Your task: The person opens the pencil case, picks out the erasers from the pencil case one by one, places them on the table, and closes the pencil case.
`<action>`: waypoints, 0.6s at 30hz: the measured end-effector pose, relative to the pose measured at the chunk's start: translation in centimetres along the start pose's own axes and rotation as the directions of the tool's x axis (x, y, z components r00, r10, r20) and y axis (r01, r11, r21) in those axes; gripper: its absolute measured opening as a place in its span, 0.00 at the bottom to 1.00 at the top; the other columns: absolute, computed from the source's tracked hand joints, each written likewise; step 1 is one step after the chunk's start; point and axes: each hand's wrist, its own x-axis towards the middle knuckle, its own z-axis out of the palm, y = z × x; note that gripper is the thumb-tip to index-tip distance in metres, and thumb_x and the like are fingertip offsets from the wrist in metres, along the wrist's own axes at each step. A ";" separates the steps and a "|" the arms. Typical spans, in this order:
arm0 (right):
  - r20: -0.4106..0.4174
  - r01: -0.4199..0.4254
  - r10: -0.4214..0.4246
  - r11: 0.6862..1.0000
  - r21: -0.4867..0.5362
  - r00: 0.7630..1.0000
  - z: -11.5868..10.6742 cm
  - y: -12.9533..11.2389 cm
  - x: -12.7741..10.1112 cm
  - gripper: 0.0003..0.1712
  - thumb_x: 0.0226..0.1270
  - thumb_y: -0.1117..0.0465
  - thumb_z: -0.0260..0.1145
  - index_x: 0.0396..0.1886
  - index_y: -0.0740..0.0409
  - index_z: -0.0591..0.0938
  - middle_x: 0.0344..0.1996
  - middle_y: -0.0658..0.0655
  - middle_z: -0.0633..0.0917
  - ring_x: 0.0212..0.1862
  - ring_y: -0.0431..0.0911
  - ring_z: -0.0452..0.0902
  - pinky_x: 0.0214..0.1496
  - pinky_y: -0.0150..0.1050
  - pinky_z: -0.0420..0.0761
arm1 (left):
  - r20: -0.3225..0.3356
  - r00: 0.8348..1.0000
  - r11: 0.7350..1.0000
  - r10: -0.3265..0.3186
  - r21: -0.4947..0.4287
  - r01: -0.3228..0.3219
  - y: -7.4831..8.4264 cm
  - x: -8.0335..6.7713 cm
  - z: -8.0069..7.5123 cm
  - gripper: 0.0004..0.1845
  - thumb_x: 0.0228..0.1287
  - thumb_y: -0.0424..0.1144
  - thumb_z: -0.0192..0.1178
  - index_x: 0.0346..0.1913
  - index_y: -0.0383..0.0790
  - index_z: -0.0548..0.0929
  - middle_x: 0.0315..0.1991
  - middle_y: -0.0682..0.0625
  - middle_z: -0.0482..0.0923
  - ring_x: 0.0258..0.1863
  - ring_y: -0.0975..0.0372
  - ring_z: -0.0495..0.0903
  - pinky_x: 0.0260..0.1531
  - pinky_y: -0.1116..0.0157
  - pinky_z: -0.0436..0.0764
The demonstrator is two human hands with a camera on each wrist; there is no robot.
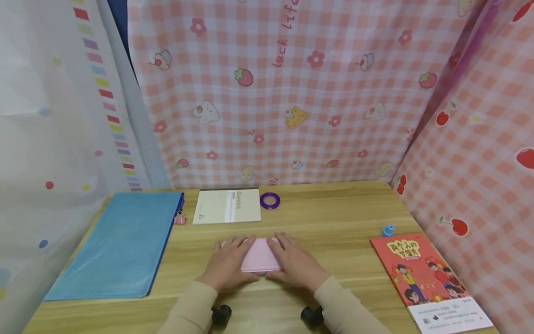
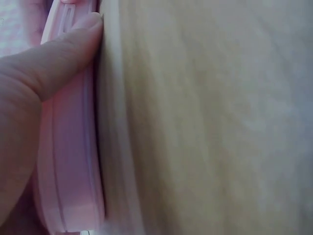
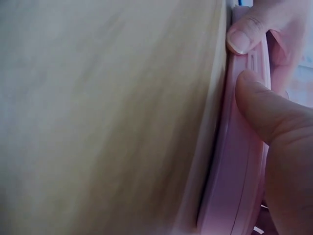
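Note:
A pink case (image 1: 260,256) with rounded corners lies flat on the wooden table, near its front middle. From the left, my left hand (image 1: 229,263) holds it, fingers over the top side and thumb along the front edge. My right hand (image 1: 298,265) grips the opposite end the same way. In the left wrist view, the left thumb (image 2: 58,61) presses the case's front wall beside a small slot. Both thumbs touch that wall near the slot in the right wrist view, where a seam runs along the case (image 3: 237,161). Its lid looks closed.
A blue folder (image 1: 117,246) lies at left, with a pink binder clip (image 1: 180,218) beside it. Behind the case are a cream notebook (image 1: 217,206) and a purple tape roll (image 1: 263,202). To the right sit a small blue object (image 1: 388,230) and a red book (image 1: 417,273). Patterned curtains enclose the table.

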 end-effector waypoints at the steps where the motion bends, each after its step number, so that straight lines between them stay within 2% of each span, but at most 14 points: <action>1: -0.004 0.008 -0.008 1.000 -0.014 1.000 0.0 -0.1 0.1 0.51 0.59 0.32 0.62 0.73 0.57 0.63 0.69 0.66 0.64 0.71 0.59 0.57 0.71 0.55 0.60 | 0.002 1.000 1.000 0.003 0.006 -0.003 -0.1 0.0 -0.2 0.55 0.40 0.68 0.70 0.72 0.47 0.63 0.66 0.45 0.68 0.66 0.45 0.64 0.60 0.30 0.57; 3: -0.008 0.025 -0.025 0.999 -0.042 1.000 0.0 -0.3 0.4 0.50 0.59 0.32 0.62 0.72 0.58 0.63 0.68 0.67 0.65 0.70 0.59 0.57 0.71 0.54 0.59 | 0.004 1.000 1.000 0.011 0.012 -0.011 -0.3 -0.1 -0.5 0.55 0.41 0.68 0.69 0.72 0.47 0.63 0.66 0.44 0.68 0.65 0.45 0.64 0.59 0.31 0.58; 10: 0.007 0.048 -0.048 0.994 -0.101 0.999 -0.2 -0.3 -0.2 0.49 0.63 0.33 0.58 0.72 0.61 0.62 0.67 0.69 0.65 0.69 0.61 0.58 0.71 0.55 0.59 | -0.009 1.000 1.000 0.014 0.016 -0.014 -0.1 0.0 0.2 0.55 0.40 0.69 0.69 0.73 0.48 0.63 0.65 0.45 0.69 0.65 0.46 0.65 0.60 0.32 0.59; 18: 0.044 0.098 -0.092 0.979 -0.178 0.995 -0.9 -0.5 0.3 0.47 0.66 0.33 0.55 0.73 0.62 0.61 0.66 0.69 0.67 0.68 0.61 0.61 0.71 0.55 0.60 | -0.017 0.999 1.000 0.030 0.007 -0.030 -0.4 0.0 0.0 0.56 0.40 0.68 0.70 0.72 0.46 0.63 0.65 0.43 0.69 0.64 0.46 0.66 0.63 0.37 0.59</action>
